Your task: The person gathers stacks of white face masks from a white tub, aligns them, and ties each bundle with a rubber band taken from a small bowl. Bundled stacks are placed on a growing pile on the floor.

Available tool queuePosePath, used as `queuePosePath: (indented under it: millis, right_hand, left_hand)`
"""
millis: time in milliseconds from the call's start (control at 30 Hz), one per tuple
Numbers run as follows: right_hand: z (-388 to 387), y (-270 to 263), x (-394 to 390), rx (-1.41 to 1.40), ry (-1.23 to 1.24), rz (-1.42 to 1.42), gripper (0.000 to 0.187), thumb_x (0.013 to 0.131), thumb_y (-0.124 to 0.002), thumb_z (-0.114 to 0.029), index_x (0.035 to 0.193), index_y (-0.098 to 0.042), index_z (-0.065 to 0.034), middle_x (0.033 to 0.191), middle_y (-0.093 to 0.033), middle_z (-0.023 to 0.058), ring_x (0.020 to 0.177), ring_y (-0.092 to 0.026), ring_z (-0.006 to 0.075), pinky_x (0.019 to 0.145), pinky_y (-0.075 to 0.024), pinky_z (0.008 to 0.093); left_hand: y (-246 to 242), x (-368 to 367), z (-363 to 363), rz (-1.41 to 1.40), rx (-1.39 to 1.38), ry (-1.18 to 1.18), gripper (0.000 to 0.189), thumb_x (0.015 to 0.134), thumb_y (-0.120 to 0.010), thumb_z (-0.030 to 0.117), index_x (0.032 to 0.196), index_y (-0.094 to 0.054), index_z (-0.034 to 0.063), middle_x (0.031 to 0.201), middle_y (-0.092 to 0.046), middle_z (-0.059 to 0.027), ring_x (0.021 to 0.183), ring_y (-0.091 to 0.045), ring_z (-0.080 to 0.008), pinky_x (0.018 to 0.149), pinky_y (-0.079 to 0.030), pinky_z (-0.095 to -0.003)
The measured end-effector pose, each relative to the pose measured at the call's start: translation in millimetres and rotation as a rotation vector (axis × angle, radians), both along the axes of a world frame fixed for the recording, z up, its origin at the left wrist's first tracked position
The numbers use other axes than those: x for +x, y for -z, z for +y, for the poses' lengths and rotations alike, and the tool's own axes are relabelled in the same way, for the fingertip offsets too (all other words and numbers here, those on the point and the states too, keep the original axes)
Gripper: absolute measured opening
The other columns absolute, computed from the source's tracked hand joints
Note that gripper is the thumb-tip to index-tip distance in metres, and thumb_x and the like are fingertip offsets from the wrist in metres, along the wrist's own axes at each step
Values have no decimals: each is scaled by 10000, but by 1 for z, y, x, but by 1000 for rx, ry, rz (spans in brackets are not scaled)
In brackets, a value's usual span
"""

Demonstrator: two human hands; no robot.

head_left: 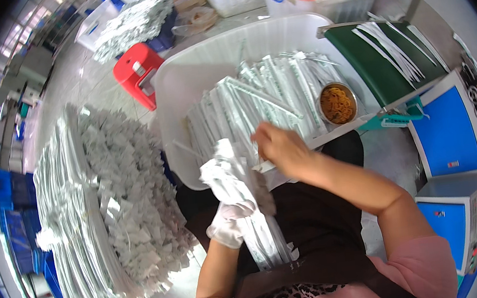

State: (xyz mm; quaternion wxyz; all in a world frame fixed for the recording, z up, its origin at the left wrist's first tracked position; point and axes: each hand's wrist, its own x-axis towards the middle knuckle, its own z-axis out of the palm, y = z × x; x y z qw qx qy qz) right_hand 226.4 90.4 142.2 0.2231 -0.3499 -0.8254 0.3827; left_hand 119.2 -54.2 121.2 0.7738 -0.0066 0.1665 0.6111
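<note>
My left hand (pixel 231 225), in a white glove, is closed around a bundle of long plastic-wrapped strips (pixel 264 238) held over my lap. Just right of the bundle's upper part is my bare right hand (pixel 282 148), blurred, with its fingers curled together; what it pinches is too blurred to tell, perhaps a rubber band. Beyond both hands, a large translucent plastic tub (pixel 173 81) holds many similar wrapped strips (pixel 275 87). A round metal bowl of yellowish-brown rubber bands (pixel 337 104) sits at the tub's right side.
Tall stacks of wrapped strips (pixel 81 202) stand at the left. A red plastic stool (pixel 139 67) is behind them. On the right, a green conveyor belt (pixel 361 62) carries loose white strips, beside a blue-panelled machine (pixel 451 133). More wrapped items (pixel 134 24) are piled farther back.
</note>
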Motion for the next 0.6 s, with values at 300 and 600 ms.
queuePosePath:
  millis: [300,600]
  right_hand:
    - [-44,28,32,-926,-331,911,196,726,-433,132,685,-553,-17,666,-531,60,663,-512,208,739,-443,400]
    - [-32,-28,-19,-404,-544,513,615,801,-579,71,1358,-326,17,1374,-405,145,1268,-389,236,1026,-347,355]
  left_hand:
    - [34,-22,-25,46,200,-98,628,527,-713,280,1029,-439,18,636,-416,-8,524,-456,-161,548,-387,-320]
    - [20,-21,-42,-9,153,-42,601,602,-652,150,1163,-473,31,895,-562,-115,774,-552,-261,703,-461,-374]
